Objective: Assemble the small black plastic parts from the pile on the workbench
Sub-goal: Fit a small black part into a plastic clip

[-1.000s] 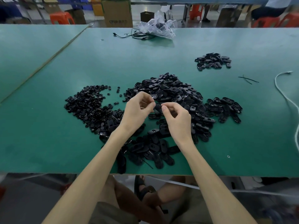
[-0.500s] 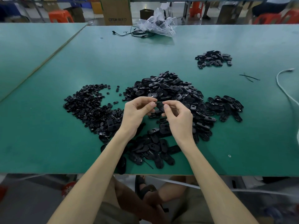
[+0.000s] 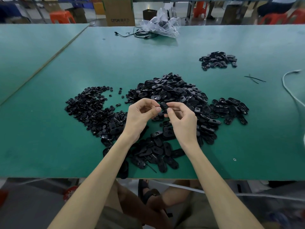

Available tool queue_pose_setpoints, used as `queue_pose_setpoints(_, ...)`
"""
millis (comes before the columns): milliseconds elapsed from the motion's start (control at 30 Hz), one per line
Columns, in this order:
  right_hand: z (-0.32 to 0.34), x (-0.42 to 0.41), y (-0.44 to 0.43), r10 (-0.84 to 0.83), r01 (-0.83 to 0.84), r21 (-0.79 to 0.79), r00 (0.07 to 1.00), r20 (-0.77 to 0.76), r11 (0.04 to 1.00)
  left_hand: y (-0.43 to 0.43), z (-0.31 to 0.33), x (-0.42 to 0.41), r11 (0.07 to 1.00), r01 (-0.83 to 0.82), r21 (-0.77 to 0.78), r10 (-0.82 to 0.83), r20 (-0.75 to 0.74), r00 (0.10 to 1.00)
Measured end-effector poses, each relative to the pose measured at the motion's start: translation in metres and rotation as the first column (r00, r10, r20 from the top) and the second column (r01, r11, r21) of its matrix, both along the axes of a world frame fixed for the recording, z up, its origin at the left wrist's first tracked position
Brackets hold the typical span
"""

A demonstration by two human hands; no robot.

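Right now the left hand and the right hand both pinch one small black part from each side, just above the pile on the workbench, and its long way points away from the person.

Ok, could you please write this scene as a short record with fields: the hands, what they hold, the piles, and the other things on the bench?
part: small, black, oblong, held in the air
left hand: pinches the part's left end
right hand: pinches its right end
big pile: oblong black parts, under the hands
left pile: smaller black pieces
right pile: oblong parts
far pile: small, set apart
bag: clear plastic, far edge
bench: green top
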State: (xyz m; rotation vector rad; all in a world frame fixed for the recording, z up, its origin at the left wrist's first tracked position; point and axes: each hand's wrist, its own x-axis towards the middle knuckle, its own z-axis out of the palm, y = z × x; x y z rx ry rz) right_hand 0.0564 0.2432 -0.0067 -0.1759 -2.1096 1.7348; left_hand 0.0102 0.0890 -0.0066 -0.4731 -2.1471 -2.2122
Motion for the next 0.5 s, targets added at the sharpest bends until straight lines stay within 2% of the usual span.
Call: queue_pose_setpoints(500, -0.0014, -0.0015, 0.0011, -0.019, 0.019, 0.033, 1.0, 0.011, 0.999, 0.0034, -0.0008, -0.0014, 0.999, -0.029, 0.032, 0.028, 0.036, 0.999)
